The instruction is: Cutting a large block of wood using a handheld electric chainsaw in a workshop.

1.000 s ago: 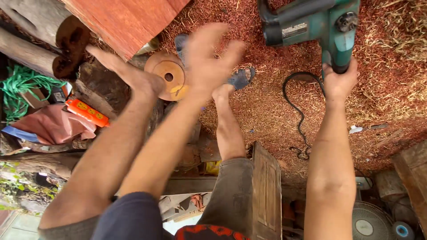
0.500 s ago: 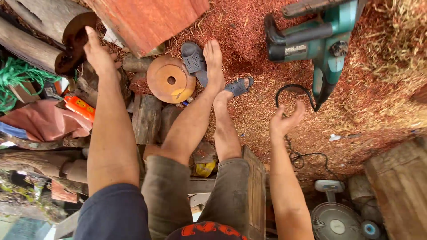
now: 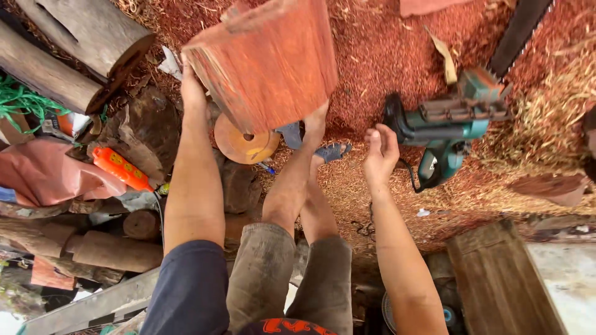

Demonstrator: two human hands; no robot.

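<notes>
The left hand (image 3: 194,87) presses flat against the left side of a reddish wood block (image 3: 267,59), fingers spread on it rather than curled round; the block stands tilted on the sawdust-covered ground (image 3: 385,56), one foot braced against its lower edge. The right hand (image 3: 379,149) hangs open and holds nothing, just beside the rear handle of a green electric chainsaw (image 3: 450,121) lying on the sawdust. A round wooden disc (image 3: 239,142) lies under the block, and an orange control pendant (image 3: 121,169) lies to the left among logs (image 3: 68,56).
</notes>
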